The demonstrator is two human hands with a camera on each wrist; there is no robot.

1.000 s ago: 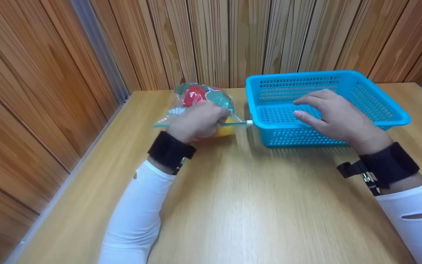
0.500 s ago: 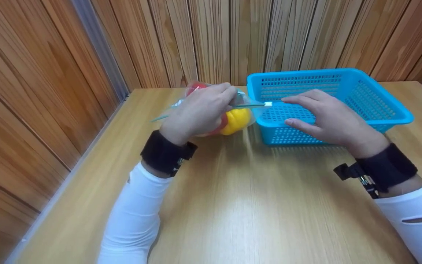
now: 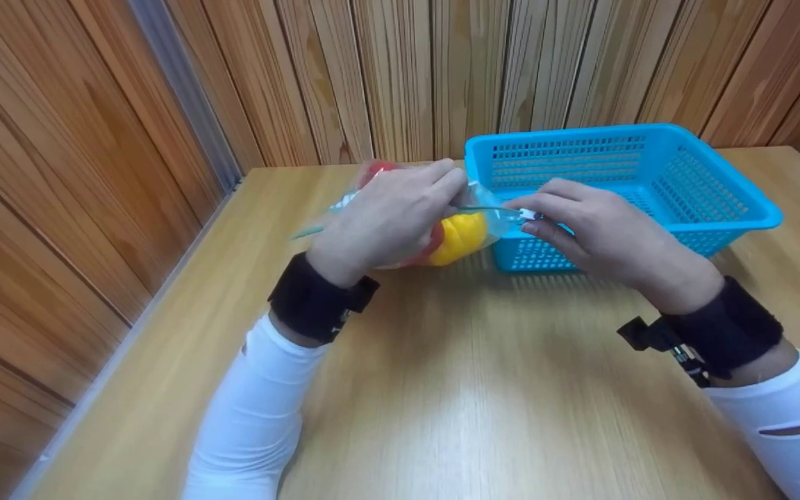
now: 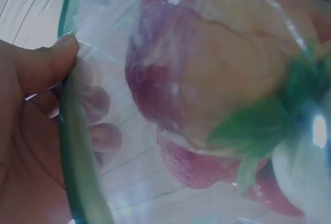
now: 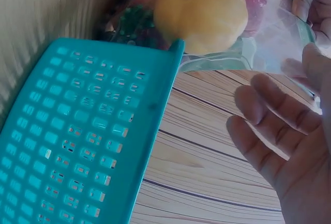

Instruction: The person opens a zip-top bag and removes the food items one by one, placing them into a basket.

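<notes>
My left hand [image 3: 386, 222] has its grip closed round the clear plastic zip bag of toy fruit [image 3: 466, 232], held above the wooden bench [image 3: 442, 389]. My right hand [image 3: 594, 232] pinches the bag's white slider [image 3: 526, 214], beside the blue plastic basket [image 3: 712, 201].

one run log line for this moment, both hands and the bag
left hand: grips zip bag of toy fruit | right hand: pinches bag's slider end | bag: lifted beside blue basket | basket: on table
</notes>
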